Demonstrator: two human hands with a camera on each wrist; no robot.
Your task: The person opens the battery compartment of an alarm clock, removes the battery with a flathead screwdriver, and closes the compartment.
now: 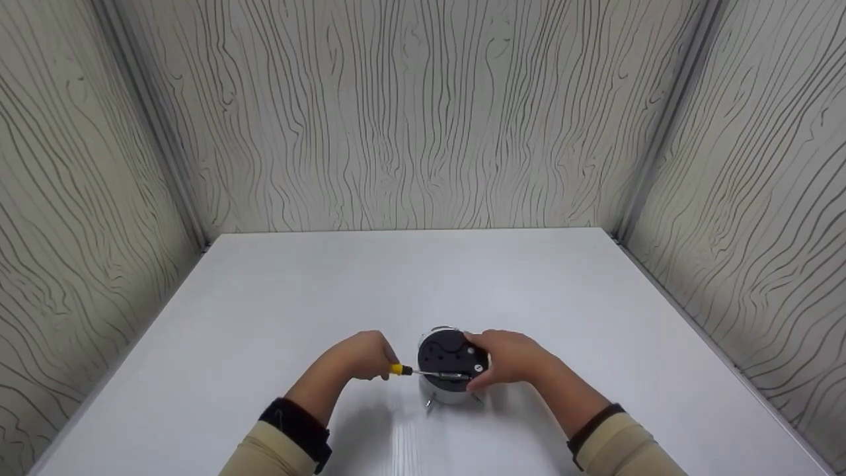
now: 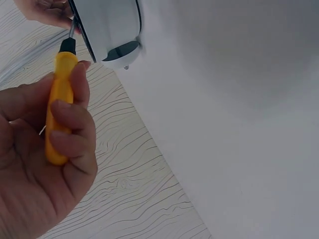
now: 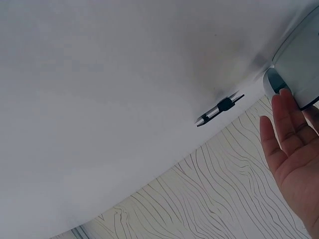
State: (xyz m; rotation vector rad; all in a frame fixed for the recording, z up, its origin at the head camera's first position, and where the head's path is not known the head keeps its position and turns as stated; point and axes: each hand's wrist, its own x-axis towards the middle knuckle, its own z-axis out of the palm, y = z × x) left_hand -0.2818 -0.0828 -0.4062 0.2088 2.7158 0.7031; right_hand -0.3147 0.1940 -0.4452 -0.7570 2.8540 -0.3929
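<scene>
A round alarm clock (image 1: pixel 444 350) lies with its black back turned up, thin metal legs showing at its near side. My left hand (image 1: pixel 370 356) grips a screwdriver by its yellow handle (image 2: pixel 61 94), the fingers wrapped round it. The screwdriver's metal shaft (image 1: pixel 426 373) reaches over the clock's back, to a grey cylinder that looks like a battery (image 1: pixel 454 376). With thumb and fingers, my right hand (image 1: pixel 512 357) holds the clock's right edge. In the right wrist view, the clock's pale casing (image 3: pixel 304 64) is partly cut off, and so is the hand.
The white table (image 1: pixel 297 284) extends around the clock, with wood-grain panels (image 1: pixel 410 119) behind it and at both sides. In the right wrist view a small, narrow dark object (image 3: pixel 219 110) is seen against the white surface; its kind is unclear.
</scene>
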